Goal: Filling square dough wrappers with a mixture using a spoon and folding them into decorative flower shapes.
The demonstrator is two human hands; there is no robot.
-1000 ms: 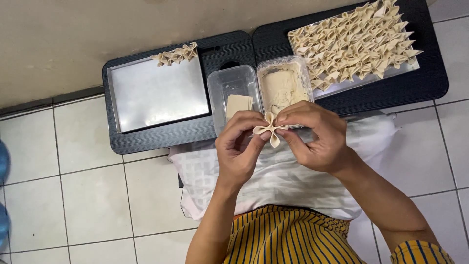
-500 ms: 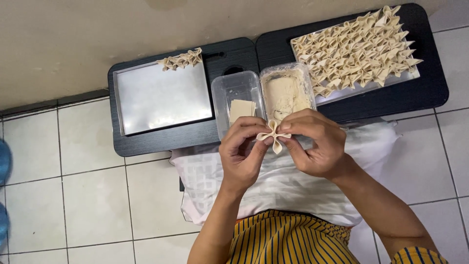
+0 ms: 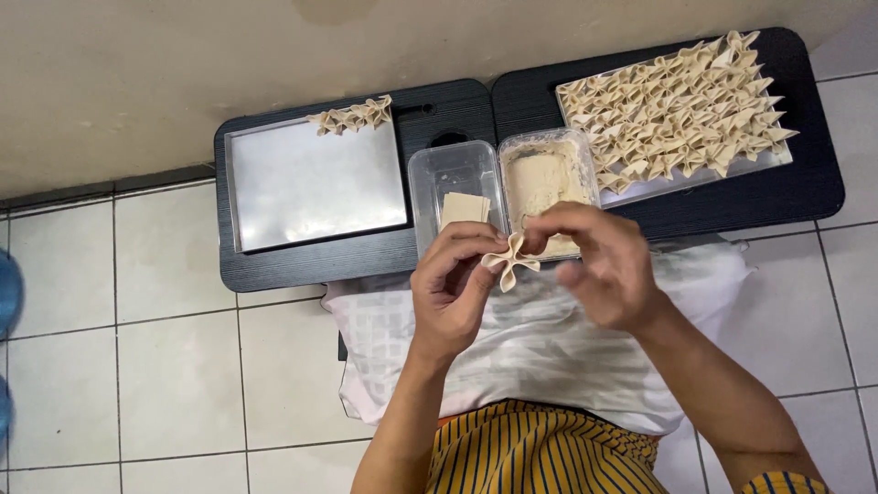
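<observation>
Risk: the folded wrapper (image 3: 512, 261) is held only by a pinch from the left hand (image 3: 455, 291), in the air over the cloth (image 3: 540, 338) on the lap. The sheet looks thin and soft, so a hard squeeze could tear it or flatten the pleats. A loose pinch could let the folds spring open or drop it onto the cloth. The right hand (image 3: 599, 265) is just beside it, fingers curled and loosely spread, tips near the wrapper's right edge; cannot tell if they touch it. A bump from that hand could pull the pleats apart.

Wrapper look: pale beige, gathered at the middle, fanned out both sides like a bow, edges wavy. It sits just in front of the two clear tubs (image 3: 457, 187) on the black worktop (image 3: 439, 101).

Left tub holds a small stack of flat squares (image 3: 465, 209); right tub (image 3: 547, 178) holds pale filling. Left tray (image 3: 311, 187) is mostly bare, a short row of folded pieces (image 3: 352, 114) at its far edge. Right tray (image 3: 681, 101) is packed with folded pieces. Tiled floor (image 3: 137, 366) around.
</observation>
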